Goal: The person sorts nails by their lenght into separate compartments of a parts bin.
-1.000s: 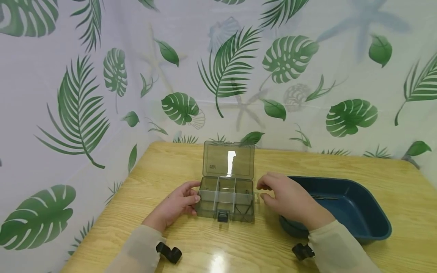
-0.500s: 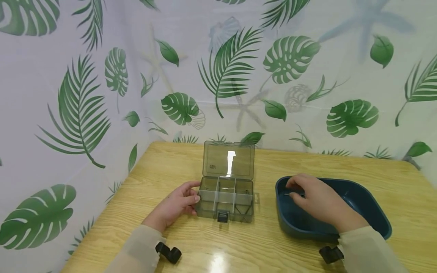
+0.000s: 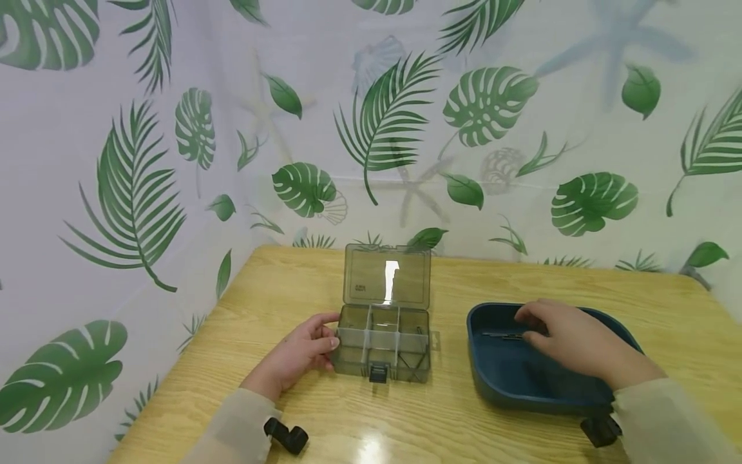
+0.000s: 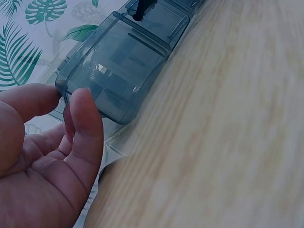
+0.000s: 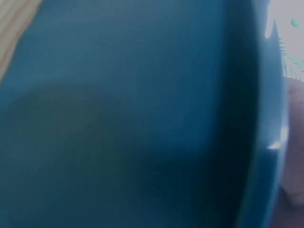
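Note:
A smoky see-through compartment box (image 3: 382, 341) stands on the table with its lid (image 3: 387, 277) raised. Thin dark rods (image 3: 413, 366) lie crossed in its front right compartment. My left hand (image 3: 298, 351) touches the box's left side with thumb and index finger; the left wrist view shows both tips at the box's corner (image 4: 102, 76). My right hand (image 3: 570, 335) is inside the blue bin (image 3: 527, 380), fingers bent, thumb apart from the index finger. Several thin metal rods (image 3: 501, 336) lie beside its fingertips, too small to tell their kind. The bin blocks much of the right wrist view.
The wooden table (image 3: 290, 277) carries the box and the bin. Patterned leaf cloth (image 3: 394, 161) hangs behind and to the left. A small tab (image 3: 435, 340) lies at the box's right side. The bin's raised rim surrounds the right hand's area.
My right hand has moved right from beside the box into the bin, exposing the rods at the bin's left. The left hand stays at the box.

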Action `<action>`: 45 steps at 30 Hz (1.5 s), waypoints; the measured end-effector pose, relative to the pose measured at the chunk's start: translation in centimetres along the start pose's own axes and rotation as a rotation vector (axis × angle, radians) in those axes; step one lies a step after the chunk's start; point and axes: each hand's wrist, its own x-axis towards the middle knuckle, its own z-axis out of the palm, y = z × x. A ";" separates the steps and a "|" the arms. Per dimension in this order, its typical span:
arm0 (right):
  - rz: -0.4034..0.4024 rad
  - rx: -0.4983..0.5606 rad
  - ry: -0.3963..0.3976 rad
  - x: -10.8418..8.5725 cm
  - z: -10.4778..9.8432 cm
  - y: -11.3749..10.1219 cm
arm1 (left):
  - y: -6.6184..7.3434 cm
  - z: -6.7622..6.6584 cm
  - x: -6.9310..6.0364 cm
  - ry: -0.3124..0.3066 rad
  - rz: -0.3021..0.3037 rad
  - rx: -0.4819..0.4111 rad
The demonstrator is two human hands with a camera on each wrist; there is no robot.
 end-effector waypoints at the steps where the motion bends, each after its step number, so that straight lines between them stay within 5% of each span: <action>1: 0.002 -0.003 -0.012 0.0 -0.1 0.2 | 0.0 0.0 0.0 0.003 0.004 0.000; 15: 0.046 -0.054 -0.155 0.1 0.8 3.4 | 0.1 0.2 -0.1 -0.001 0.003 -0.001; 38: 0.068 -0.045 -0.175 0.1 2.9 3.9 | 0.2 0.3 -0.4 -0.005 0.010 0.008; 45: 0.022 0.014 -0.114 -0.2 2.5 3.9 | 0.1 0.3 -0.3 0.003 0.006 0.012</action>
